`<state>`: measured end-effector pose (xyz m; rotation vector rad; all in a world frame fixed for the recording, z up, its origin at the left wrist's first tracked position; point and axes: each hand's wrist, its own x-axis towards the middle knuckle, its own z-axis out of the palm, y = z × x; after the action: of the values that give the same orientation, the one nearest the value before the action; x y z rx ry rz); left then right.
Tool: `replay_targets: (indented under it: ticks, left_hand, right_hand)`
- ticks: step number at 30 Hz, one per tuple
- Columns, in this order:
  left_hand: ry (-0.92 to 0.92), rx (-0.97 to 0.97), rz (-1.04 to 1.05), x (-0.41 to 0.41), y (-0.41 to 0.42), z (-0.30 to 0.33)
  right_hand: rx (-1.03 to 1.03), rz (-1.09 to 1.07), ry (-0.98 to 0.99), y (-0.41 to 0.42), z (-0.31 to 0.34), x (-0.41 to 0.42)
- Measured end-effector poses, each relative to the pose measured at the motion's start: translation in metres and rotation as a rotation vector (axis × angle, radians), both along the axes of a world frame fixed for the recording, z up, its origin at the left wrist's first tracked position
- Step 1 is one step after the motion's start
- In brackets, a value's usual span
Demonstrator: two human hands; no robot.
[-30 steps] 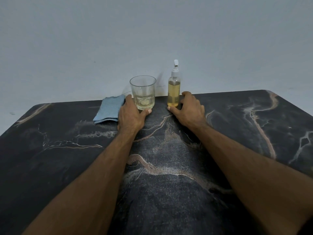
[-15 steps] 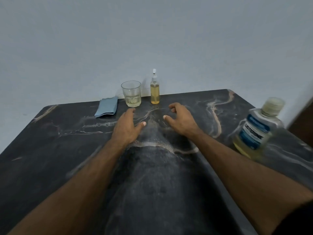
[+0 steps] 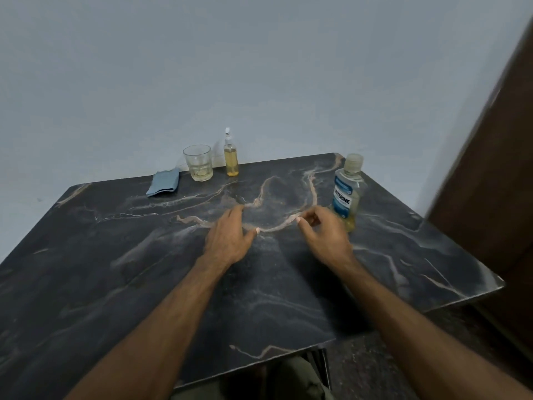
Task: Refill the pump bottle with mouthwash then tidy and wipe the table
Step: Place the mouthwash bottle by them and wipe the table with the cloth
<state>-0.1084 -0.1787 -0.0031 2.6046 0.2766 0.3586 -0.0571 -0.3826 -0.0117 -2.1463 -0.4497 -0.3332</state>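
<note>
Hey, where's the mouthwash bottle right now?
In the head view the mouthwash bottle stands upright on the table's right side, just beyond the right hand.

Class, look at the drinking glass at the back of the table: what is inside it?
The glass holds a shallow layer of pale yellowish liquid at the bottom; the rest looks empty. Blur and the thick base hide whether anything else lies in it.

**Figure: The person's arms and clothing, head view**

Two bare forearms enter from the near edge, sleeveless as far as the frame shows. The left hand (image 3: 227,241) and right hand (image 3: 327,236) wear no gloves, rings or watch. Short, pale fingernails are visible. Olive-green trousers (image 3: 297,379) appear below the table's near edge.
</note>
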Motion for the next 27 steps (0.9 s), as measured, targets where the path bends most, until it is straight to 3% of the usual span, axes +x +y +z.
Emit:
replay_targets:
  ticks: [5,10,15,22,27]
  left_hand:
    - [0.004,0.020,-0.015,-0.009,-0.017,0.000]
    - [0.032,0.045,-0.012,-0.014,-0.018,-0.002]
    - [0.053,0.046,0.008,-0.016,-0.007,-0.006]
    - [0.076,0.048,0.040,-0.017,0.014,-0.007]
    - [0.098,0.045,0.044,-0.018,0.015,-0.011]
  right_hand:
    - [0.137,-0.288,-0.032,-0.039,-0.006,-0.005]
    - [0.216,-0.424,0.022,-0.052,-0.006,0.010]
    - [0.260,-0.327,0.171,-0.045,-0.006,0.027]
    - [0.257,-0.283,0.184,-0.040,-0.013,0.043]
    - [0.179,-0.033,0.292,-0.030,-0.007,0.048]
